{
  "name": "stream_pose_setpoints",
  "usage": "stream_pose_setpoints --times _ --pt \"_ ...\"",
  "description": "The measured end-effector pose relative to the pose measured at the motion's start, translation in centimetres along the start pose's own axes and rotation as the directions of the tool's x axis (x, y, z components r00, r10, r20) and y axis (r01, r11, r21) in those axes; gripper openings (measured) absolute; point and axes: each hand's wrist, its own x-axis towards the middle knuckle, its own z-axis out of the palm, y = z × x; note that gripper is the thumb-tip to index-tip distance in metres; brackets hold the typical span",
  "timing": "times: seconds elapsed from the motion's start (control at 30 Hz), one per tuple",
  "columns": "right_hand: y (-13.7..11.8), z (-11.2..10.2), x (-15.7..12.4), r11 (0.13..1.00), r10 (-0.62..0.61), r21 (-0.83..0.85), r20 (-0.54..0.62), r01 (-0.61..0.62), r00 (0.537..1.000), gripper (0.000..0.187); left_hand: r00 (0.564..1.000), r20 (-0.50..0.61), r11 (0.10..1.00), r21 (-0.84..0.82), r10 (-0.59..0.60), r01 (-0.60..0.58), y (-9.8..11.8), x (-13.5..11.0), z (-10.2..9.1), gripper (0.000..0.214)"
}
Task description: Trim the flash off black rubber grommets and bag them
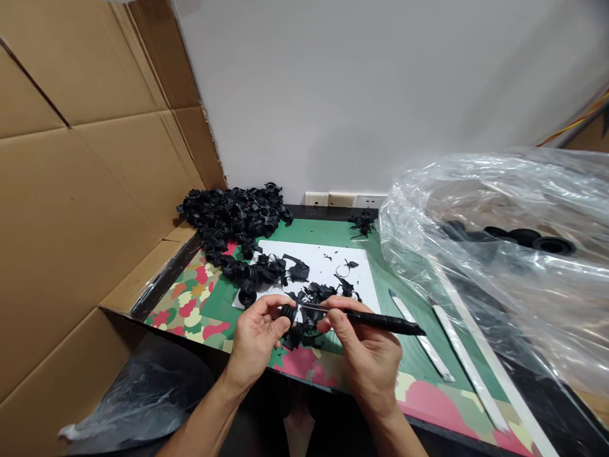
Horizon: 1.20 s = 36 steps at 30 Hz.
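Pinching black ribbed part [288, 311] between thumb and finger, left hand [254, 339]; right hand [370, 349] clamped on tool [387, 322], tip beside part.

Left fingers [280, 325] are pinching a small black ribbed part [288, 311], right fingers [339, 318] are holding a black-handled tool [387, 323], thin tip pointing right at it. Scraps [318, 293] are lying just past the fingers, a big black pile [228, 216] is sitting further off to their left, and two white sticks [423, 341] are resting to their right.
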Motion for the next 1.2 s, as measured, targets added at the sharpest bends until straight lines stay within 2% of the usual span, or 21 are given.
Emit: stream_pose_setpoints --times 0.1,0.33,0.63,0.83,1.2 --pt "-0.1 -0.1 -0.1 0.993 0.06 0.096 0.042 -0.064 0.997 0.009 0.999 0.004 0.999 -0.015 -0.031 0.032 -0.1 0.2 0.0 0.032" --pt "0.4 0.1 -0.4 0.988 0.024 0.145 0.189 -0.052 0.982 0.006 1.0 -0.006 0.999 0.048 0.017 -0.017 0.1 0.2 -0.1 0.027" --pt "0.7 -0.1 -0.7 0.991 0.028 0.123 0.206 -0.055 0.978 0.008 0.995 -0.095 0.999 -0.033 0.033 -0.036 0.1 0.2 0.3 0.03" --pt "1.0 -0.1 -0.8 0.991 0.03 0.121 0.207 -0.056 0.978 0.008 0.995 -0.102 0.999 -0.043 0.014 -0.018 0.2 0.2 0.5 0.031" --pt "1.2 -0.1 -1.0 0.981 0.056 0.17 0.197 -0.09 0.979 0.007 0.991 -0.102 0.996 0.027 0.085 -0.083 -0.2 0.4 0.2 0.02"
